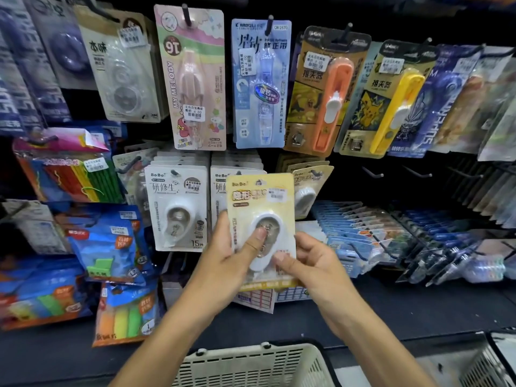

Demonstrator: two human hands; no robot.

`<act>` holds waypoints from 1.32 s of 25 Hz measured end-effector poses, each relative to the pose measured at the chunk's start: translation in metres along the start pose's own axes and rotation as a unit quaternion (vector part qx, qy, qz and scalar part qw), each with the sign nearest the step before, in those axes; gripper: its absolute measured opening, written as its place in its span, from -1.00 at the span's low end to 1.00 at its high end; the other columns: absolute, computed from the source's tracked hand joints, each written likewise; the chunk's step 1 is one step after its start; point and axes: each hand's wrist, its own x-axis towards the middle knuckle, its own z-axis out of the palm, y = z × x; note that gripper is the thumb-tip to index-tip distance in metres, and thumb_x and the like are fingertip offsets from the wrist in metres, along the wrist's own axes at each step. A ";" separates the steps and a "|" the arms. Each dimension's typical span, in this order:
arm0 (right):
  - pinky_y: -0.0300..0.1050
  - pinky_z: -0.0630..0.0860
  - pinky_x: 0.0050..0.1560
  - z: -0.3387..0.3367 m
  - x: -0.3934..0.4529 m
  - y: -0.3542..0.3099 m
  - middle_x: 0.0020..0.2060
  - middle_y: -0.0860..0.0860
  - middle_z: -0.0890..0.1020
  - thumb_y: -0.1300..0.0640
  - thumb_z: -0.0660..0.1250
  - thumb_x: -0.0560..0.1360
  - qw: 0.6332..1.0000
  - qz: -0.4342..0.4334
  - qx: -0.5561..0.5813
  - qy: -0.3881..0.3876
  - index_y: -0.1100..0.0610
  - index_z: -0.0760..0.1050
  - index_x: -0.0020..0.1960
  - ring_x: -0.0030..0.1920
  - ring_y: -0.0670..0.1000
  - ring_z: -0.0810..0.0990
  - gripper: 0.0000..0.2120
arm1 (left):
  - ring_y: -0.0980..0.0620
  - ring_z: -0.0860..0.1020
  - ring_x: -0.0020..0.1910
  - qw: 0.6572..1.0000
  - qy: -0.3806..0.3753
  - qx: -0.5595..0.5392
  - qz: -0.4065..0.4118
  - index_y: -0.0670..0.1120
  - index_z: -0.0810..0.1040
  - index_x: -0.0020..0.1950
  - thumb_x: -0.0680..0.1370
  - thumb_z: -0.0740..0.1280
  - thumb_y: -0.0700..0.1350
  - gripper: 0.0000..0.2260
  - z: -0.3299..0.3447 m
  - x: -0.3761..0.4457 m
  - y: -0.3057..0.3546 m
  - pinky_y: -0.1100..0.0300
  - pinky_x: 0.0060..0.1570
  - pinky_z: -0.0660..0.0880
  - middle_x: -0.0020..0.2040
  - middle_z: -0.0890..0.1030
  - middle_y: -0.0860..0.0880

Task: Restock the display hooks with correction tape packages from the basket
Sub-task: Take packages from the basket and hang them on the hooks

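Note:
A yellow correction tape package [261,208] with a white dispenser under a clear blister is held upright in front of the display. My left hand [227,258] grips its left edge, thumb pressed on the blister. My right hand [310,263] pinches its lower right corner. Behind it hang white correction tape packages [177,208] in two rows, and matching yellow packages [312,188] on a hook to the right. The cream basket [251,364] sits below my forearms; its contents are hidden.
Upper hooks carry pink [192,79] and blue [261,85] correction tape cards and orange and yellow clip pushers. Bare hooks [372,172] jut out at right. Blue and coloured packs hang at left. A second basket [491,364] shows at the bottom right.

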 end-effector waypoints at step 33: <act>-0.15 0.52 -0.04 -0.005 -0.087 0.251 0.13 0.07 0.61 0.17 0.39 0.54 0.782 0.331 -0.483 -0.214 0.09 0.52 0.23 0.05 0.09 0.60 -0.73 | -0.07 0.62 0.03 0.774 -0.184 0.435 -0.422 -0.07 0.54 0.32 0.56 0.40 -0.07 -0.67 -0.070 -0.172 -0.231 0.16 0.02 0.52 0.15 0.64 -0.10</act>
